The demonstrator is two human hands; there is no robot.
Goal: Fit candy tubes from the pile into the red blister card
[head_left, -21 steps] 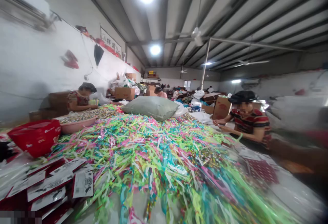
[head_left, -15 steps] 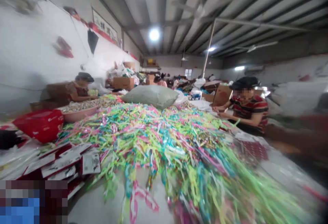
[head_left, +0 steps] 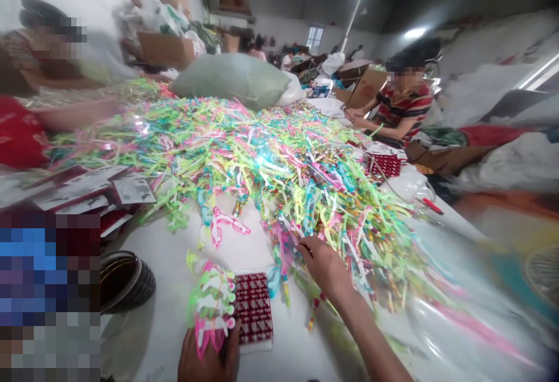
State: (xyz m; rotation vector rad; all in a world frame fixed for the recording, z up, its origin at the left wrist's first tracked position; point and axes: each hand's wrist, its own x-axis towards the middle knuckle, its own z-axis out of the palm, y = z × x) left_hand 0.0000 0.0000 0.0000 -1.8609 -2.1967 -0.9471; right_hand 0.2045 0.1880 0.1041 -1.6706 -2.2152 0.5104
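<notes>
A huge heap of bright plastic ribbon pieces (head_left: 279,155) in green, pink, yellow and blue covers the white table (head_left: 174,265). My right hand (head_left: 325,265) reaches into the near edge of the heap, its fingers touching the strips. At the bottom edge my left hand (head_left: 209,358) holds a bunch of pink and green pieces (head_left: 212,300), pressed against a red patterned card (head_left: 254,307) that lies flat on the table.
A person in a striped shirt (head_left: 402,105) works at the far right of the table, another at the far left (head_left: 39,50). A grey-green sack (head_left: 231,82) lies behind the heap. Printed cards (head_left: 100,193) and a dark roll (head_left: 124,280) sit at the left.
The view has tipped down from the hall and ceiling to the near table. Both my hands, the bunch and the red card have come into view.
</notes>
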